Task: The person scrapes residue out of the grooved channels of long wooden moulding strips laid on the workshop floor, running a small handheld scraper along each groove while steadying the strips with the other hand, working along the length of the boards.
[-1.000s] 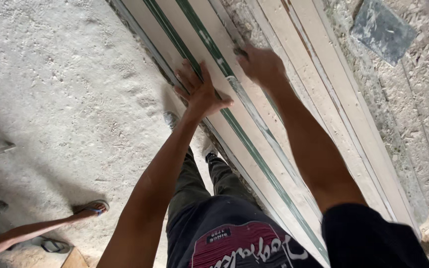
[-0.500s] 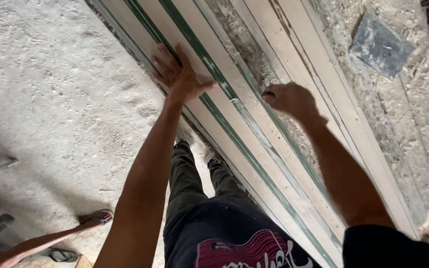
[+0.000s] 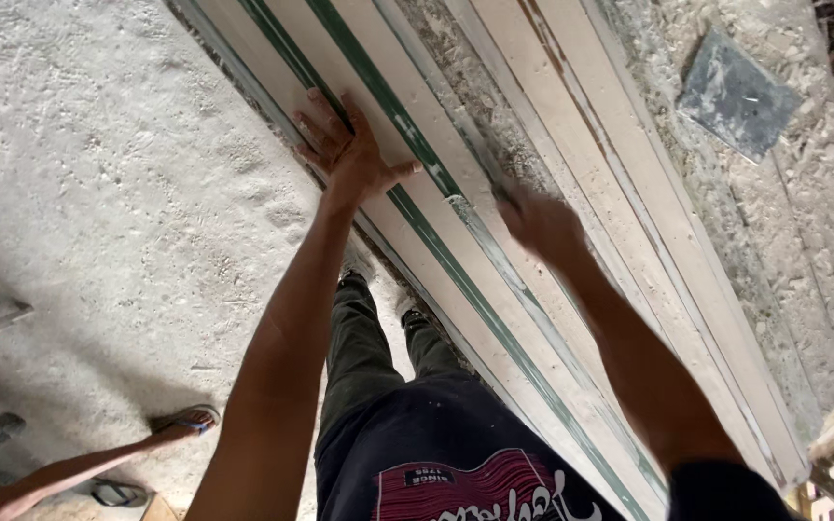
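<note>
Long pale wooden boards (image 3: 552, 96) with green strips (image 3: 465, 289) lie side by side, running from top left to bottom right. My left hand (image 3: 349, 154) rests flat on one pale board, fingers spread, holding nothing. My right hand (image 3: 538, 224) is blurred by motion. Its fingers are curled down against a whitish strip (image 3: 465, 217) between the boards. Whether anything is under its fingers is hidden. My dark trousers (image 3: 369, 338) and feet stand right against the near edge of the boards.
Rough grey concrete floor (image 3: 108, 193) lies to the left. A flat grey slab (image 3: 736, 92) sits in sawdust (image 3: 803, 241) at top right. Another person's bare leg and sandalled foot (image 3: 180, 422) reach in at bottom left.
My right hand has slid down along the strip toward me. My left hand has shifted further up the board and stays flat.
</note>
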